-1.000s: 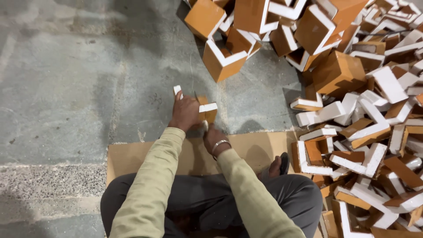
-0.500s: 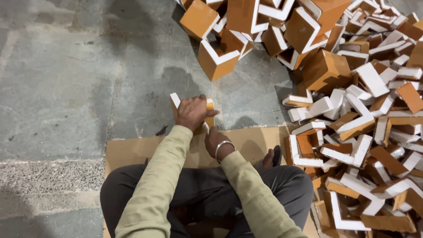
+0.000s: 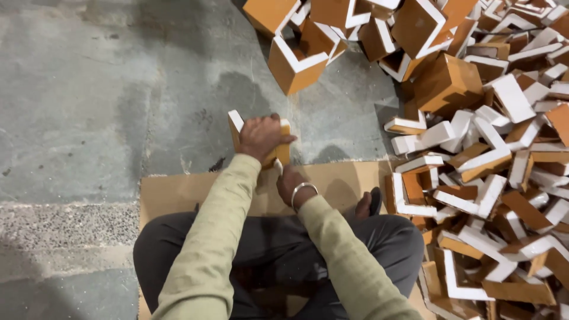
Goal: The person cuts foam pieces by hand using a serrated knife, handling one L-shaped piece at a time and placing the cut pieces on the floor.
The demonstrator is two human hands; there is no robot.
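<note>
we see the small orange box with white edges standing on the concrete floor, at the front edge of the cardboard sheet. our left hand clamps over its top; our right hand curls just below it, grip unclear. the pile of box pieces lies right.

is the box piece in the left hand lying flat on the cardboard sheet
No, the left hand holds the orange box piece upright past the far edge of the cardboard sheet, over the concrete floor.
</note>
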